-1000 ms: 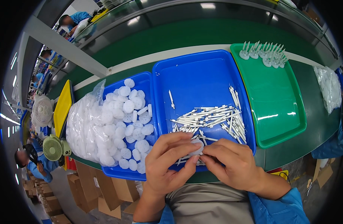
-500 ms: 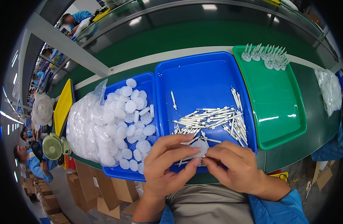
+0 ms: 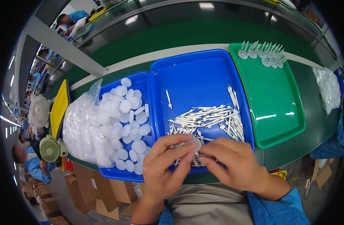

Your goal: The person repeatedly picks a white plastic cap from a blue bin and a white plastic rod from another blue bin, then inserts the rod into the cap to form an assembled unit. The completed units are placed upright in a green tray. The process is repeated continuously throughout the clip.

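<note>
My left hand [image 3: 168,165] and my right hand [image 3: 233,163] meet over the near edge of the middle blue tray [image 3: 202,75]. Between their fingertips sits a small white round disc [image 3: 197,144] with a thin white pin; both hands pinch it. Just beyond lies a heap of several thin white pins [image 3: 211,120] in that tray. To the left, a second blue tray [image 3: 140,80] holds several white round discs [image 3: 129,120], next to a clear bag [image 3: 85,131] full of the same discs.
A green tray [image 3: 273,101] on the right carries several assembled white pieces [image 3: 263,54] at its far end. Another clear bag [image 3: 327,88] lies far right. A yellow tray [image 3: 59,108], two small fans [image 3: 50,148] and cardboard boxes [image 3: 85,183] sit left. Other workers are at the far left.
My hands have stayed together over the tray's near edge; the fingers have shifted slightly around the disc and pin. Nothing else has moved.
</note>
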Available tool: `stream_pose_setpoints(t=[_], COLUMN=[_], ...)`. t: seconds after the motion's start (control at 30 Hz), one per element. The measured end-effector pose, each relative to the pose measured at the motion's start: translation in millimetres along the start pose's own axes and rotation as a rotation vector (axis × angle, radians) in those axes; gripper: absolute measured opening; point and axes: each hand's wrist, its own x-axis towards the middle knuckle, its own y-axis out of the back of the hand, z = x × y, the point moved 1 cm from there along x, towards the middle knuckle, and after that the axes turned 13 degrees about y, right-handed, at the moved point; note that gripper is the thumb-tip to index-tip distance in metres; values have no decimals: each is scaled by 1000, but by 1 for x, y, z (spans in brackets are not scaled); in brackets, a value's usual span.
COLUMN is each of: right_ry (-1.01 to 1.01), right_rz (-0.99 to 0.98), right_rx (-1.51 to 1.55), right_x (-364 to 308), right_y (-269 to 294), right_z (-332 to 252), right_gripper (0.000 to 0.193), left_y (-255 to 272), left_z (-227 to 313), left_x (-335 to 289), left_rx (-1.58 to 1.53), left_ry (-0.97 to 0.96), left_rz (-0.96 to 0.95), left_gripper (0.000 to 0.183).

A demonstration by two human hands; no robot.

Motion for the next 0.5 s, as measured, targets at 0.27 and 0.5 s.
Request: stream_pose_setpoints(t=[0.27, 0.5], right_ry=[-70, -130], right_rz=[-253, -1], right_rx=[-392, 34], right_x=[-6, 4], right_y=[5, 8], right_z=[23, 11], right_gripper=[17, 15], left_y=[1, -5], left_z=[-7, -10], left_x=[-2, -2], left_rx=[-1, -381], left_ry=[163, 378], left_rz=[97, 101], left_gripper=[21, 30])
